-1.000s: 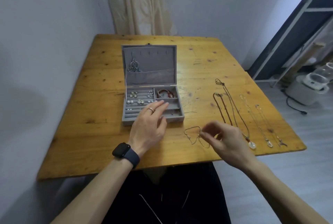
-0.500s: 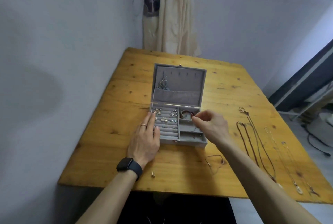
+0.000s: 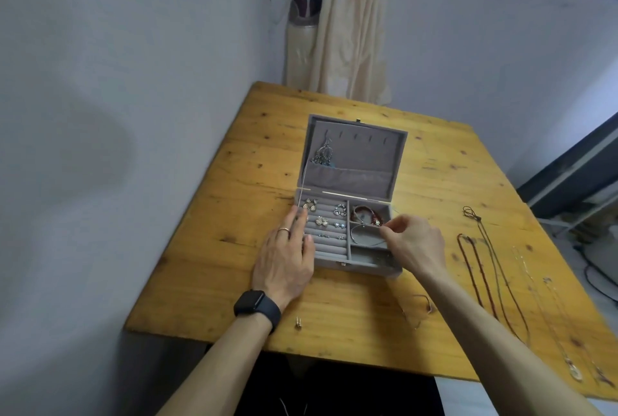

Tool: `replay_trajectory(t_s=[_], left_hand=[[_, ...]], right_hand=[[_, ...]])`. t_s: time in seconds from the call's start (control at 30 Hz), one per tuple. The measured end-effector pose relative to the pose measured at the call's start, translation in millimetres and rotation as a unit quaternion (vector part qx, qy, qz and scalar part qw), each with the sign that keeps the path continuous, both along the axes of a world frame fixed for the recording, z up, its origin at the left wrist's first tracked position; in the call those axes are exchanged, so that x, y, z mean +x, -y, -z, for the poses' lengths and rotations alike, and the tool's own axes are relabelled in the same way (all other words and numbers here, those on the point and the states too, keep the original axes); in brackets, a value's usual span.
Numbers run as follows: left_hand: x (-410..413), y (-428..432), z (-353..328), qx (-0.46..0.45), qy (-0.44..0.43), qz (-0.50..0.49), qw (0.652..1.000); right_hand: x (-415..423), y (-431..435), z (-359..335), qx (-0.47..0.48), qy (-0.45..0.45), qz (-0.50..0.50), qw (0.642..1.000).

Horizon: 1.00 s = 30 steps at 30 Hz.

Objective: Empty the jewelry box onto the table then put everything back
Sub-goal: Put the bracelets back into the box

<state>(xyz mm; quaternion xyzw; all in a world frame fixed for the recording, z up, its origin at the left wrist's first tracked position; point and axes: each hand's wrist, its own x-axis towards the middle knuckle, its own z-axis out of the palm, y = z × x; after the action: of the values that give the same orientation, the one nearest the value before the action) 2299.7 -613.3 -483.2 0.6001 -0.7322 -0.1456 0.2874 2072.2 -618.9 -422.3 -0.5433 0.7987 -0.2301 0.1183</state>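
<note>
Jewelry box (image 3: 334,262) open, middle of the table (image 3: 217,248). I see the right hand (image 3: 414,245) pinching a bangle (image 3: 353,234) in the right-middle compartment, loop lying toward 9 o'clock from the fingertips. Left hand (image 3: 287,258) flat, fingers straight, on the box's left side.
</note>
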Motion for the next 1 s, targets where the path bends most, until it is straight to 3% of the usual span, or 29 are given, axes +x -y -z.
replay_trajectory(t_s=[0.2,0.3,0.43,0.57,0.8,1.0], left_hand=[[0.2,-0.7,1.2,-0.014,-0.011,0.005,1.000],[0.1,-0.5,2.1,-0.013,-0.012,0.004,1.000],[0.1,-0.5,3.7,-0.013,-0.008,0.001,1.000],[-0.5,0.3,3.2,-0.010,-0.006,-0.001,1.000],[-0.9,-1.1,0.0,-0.001,0.005,-0.003,1.000],[-0.6,-3.3,-3.8,0.008,0.000,-0.003,1.000]], right_hand=[[7.2,-4.8,-7.1,0.046,-0.195,-0.097,0.975],[11.5,-4.9,-9.0,0.052,-0.242,-0.118,0.962],[5.6,-4.6,-6.9,0.067,-0.246,-0.107,0.961],[3.3,-10.8,2.8,0.024,-0.210,-0.126,0.969],[4.6,-25.6,17.6,0.055,-0.250,-0.160,0.953],[4.8,-33.6,23.2,0.021,-0.256,-0.160,0.953]])
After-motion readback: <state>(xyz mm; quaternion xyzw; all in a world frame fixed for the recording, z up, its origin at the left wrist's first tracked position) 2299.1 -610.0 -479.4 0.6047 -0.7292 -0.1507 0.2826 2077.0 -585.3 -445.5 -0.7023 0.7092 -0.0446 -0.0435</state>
